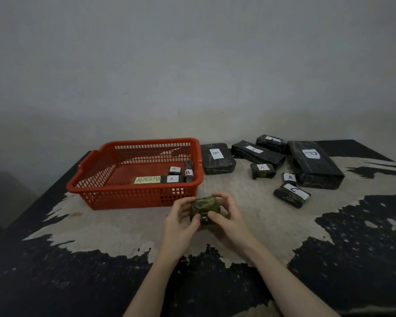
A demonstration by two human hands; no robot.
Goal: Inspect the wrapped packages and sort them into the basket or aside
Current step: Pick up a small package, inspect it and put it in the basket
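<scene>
We hold one small package [205, 210] between our left hand [181, 219] and right hand [226, 221], just before the basket's [133, 195] near right corner. In the basket's right end lie three small packages [181, 175] beside a paper label [147, 179]. Right of the basket, on the table [101, 227], seven packages [272, 165] lie grouped: the larger ones behind, the smaller ones before them
</scene>
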